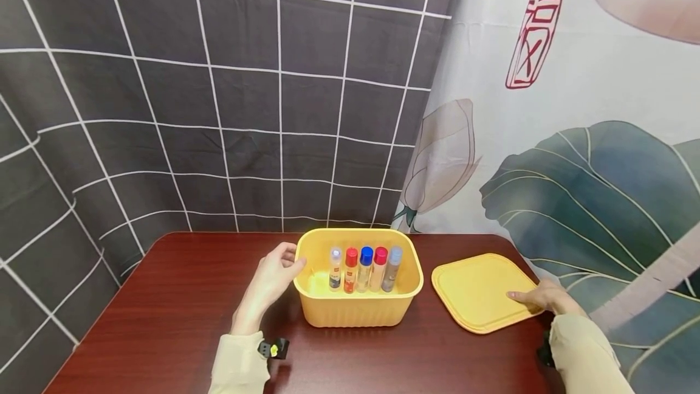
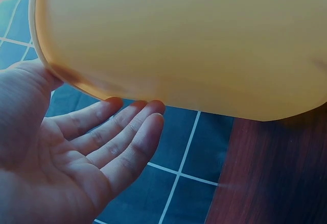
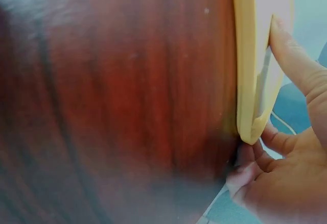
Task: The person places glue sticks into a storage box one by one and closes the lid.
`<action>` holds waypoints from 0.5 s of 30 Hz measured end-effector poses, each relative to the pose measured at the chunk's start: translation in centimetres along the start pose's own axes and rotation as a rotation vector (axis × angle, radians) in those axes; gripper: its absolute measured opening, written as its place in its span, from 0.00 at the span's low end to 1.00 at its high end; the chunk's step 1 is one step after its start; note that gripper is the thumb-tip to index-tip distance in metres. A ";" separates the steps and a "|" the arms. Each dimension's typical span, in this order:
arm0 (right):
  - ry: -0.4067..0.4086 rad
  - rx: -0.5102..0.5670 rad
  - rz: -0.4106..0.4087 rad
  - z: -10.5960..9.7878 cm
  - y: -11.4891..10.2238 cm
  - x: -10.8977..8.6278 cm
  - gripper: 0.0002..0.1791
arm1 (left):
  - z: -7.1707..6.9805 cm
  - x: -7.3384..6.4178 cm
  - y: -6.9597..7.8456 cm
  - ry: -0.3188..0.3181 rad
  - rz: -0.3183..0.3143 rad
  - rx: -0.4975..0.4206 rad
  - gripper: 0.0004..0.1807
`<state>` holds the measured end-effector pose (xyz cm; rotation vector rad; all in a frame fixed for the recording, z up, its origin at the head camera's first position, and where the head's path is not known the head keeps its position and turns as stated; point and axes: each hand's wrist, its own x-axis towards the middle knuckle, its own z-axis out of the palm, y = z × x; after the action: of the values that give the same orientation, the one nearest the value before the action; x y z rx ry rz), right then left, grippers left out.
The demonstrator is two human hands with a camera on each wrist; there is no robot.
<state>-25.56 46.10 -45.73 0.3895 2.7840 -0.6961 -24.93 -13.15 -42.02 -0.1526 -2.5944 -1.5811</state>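
A yellow plastic bin (image 1: 358,314) stands upright near the table's middle. Inside it are several slim clear bottles (image 1: 363,269) standing in a row, with white, red, blue and grey-blue tops. My left hand (image 1: 273,275) holds the bin's left end, thumb at the rim and fingertips against the outer wall, as the left wrist view of the bin (image 2: 179,45) shows. To the right lies a flat yellow lid (image 1: 476,290). My right hand (image 1: 549,298) pinches its right corner, thumb on top and fingers below; the right wrist view shows the lid's edge (image 3: 245,60) between them.
The dark red wooden table (image 1: 164,321) extends to the left and front of the bin. Behind it hangs a grey cloth (image 1: 246,102) with a white grid. A white cloth (image 1: 492,78) with a lotus print hangs at the right, close to my right hand.
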 end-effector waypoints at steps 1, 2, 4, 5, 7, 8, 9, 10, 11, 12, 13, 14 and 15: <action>-0.013 0.014 0.003 0.0 0.0 0.0 0.44 | 0.0 0.0 0.0 -0.001 -0.001 0.001 0.18; -0.026 0.026 0.003 0.1 0.1 0.1 0.40 | 0.0 0.0 -0.1 -0.001 -0.002 0.000 0.18; -0.051 0.044 0.000 0.1 0.1 0.1 0.35 | 0.0 -0.1 -0.1 0.001 -0.003 0.001 0.18; -0.056 0.043 -0.005 0.0 0.1 0.1 0.34 | -0.1 -0.1 -0.2 0.002 -0.002 0.002 0.18; -0.064 0.058 -0.002 0.0 0.1 0.1 0.33 | -0.1 -0.1 -0.2 0.002 0.000 0.002 0.18; -0.065 0.061 -0.003 -0.1 0.2 0.1 0.33 | -0.1 -0.1 -0.2 0.001 0.001 0.001 0.18; -0.065 0.072 0.000 -0.2 0.2 0.0 0.33 | -0.1 -0.1 -0.2 0.001 0.003 -0.001 0.18; -0.058 0.092 -0.004 -0.2 0.2 0.0 0.33 | -0.1 -0.1 -0.2 0.002 0.003 -0.001 0.18; -0.047 0.113 0.002 -0.3 0.3 0.0 0.33 | -0.1 -0.1 -0.2 0.002 0.004 -0.004 0.18; -0.043 0.144 0.001 -0.3 0.3 -0.1 0.33 | -0.1 -0.1 -0.2 0.003 0.004 -0.006 0.17; -0.032 0.160 0.002 -0.4 0.3 -0.1 0.33 | 0.0 -0.1 -0.1 0.002 0.002 -0.008 0.18; -0.019 0.181 0.000 -0.4 0.4 -0.2 0.32 | 0.0 -0.1 -0.1 0.002 0.001 -0.010 0.18; -0.004 0.211 0.003 -0.4 0.4 -0.3 0.32 | 0.0 -0.1 0.0 0.003 -0.002 -0.011 0.18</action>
<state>-25.24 46.59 -45.46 0.4312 2.7125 -0.9933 -24.84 -13.18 -42.06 -0.1488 -2.5851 -1.5951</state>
